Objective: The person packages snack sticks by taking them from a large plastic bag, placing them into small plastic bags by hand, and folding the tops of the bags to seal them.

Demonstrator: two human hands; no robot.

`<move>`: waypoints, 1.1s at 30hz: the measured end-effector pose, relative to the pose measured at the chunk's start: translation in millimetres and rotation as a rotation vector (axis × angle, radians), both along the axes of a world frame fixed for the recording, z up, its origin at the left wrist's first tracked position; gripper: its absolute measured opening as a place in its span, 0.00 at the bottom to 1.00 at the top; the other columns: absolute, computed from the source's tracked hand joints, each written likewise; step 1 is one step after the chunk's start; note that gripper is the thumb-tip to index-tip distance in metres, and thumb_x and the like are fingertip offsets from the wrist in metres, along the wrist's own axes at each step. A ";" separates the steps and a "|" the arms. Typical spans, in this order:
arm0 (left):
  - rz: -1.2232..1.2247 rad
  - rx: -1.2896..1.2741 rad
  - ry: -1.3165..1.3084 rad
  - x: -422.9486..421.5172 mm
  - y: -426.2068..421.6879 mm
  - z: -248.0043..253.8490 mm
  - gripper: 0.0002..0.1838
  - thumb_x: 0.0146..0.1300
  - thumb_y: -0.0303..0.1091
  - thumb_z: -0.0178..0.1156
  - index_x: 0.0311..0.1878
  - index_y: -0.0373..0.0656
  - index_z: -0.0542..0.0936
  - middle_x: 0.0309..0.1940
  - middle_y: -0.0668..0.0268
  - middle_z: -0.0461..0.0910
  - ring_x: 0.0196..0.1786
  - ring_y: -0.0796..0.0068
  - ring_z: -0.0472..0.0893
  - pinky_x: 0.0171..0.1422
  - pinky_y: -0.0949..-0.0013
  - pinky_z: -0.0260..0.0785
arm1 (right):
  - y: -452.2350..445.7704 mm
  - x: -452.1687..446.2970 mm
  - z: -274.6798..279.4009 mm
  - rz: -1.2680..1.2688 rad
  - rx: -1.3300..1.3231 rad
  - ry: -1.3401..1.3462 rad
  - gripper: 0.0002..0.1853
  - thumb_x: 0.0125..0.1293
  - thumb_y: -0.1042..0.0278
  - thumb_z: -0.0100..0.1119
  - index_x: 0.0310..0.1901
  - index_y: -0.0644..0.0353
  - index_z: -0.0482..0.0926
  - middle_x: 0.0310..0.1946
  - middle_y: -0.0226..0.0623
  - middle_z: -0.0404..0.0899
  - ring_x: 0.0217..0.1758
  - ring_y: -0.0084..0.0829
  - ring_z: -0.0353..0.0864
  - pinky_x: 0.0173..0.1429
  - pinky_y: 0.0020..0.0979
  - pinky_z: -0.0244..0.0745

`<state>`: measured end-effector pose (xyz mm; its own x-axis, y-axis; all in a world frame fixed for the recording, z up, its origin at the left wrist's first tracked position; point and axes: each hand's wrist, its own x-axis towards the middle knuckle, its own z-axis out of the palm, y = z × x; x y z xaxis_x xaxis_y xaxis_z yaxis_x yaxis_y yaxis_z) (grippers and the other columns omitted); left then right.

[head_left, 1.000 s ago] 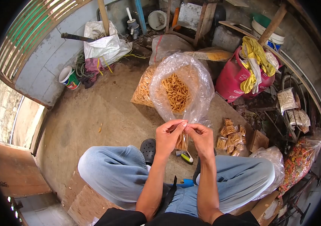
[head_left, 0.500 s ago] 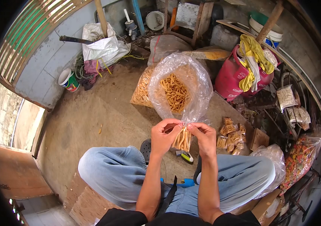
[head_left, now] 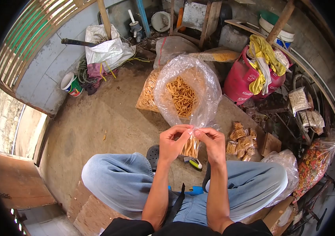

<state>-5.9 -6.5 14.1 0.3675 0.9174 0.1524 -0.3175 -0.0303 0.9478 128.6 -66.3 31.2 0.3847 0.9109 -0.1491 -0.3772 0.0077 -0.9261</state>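
1. A bare concrete floor (head_left: 108, 106) is filling the middle of this cluttered room, and I am viewing it from above through the head camera.
2. The small clear packet (head_left: 191, 148) of brown snack sticks is hanging between the knees, just in front of a large plastic bag (head_left: 211, 88) that is holding loose sticks.
3. My left hand (head_left: 171, 144) and right hand (head_left: 214, 146) are meeting at the packet's upper end, thumbs and index fingers pinching the film almost side by side.
4. I am judging that an even pinch matters most: both hands should be pulling level, making the film taut without tearing it.
5. I am favouring a grip above the contents, since sticks caught in the fold would probably be snapping or piercing the film.
6. Fingers are covering the mouth, so I cannot tell whether it is knotted.
7. Filled packets (head_left: 241, 142) are lying clustered to the right; a green-handled tool (head_left: 195, 163) is resting below the hands.
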 end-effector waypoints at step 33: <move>-0.089 -0.194 0.113 0.5 -1.5 1.3 0.03 0.63 0.25 0.61 0.37 0.35 0.80 0.33 0.67 0.82 0.36 0.85 0.78 0.40 0.80 0.70 | -1.2 2.9 3.3 0.080 -0.051 -0.122 0.07 0.58 0.78 0.64 0.39 0.69 0.84 0.33 0.36 0.84 0.36 0.20 0.81 0.44 0.21 0.75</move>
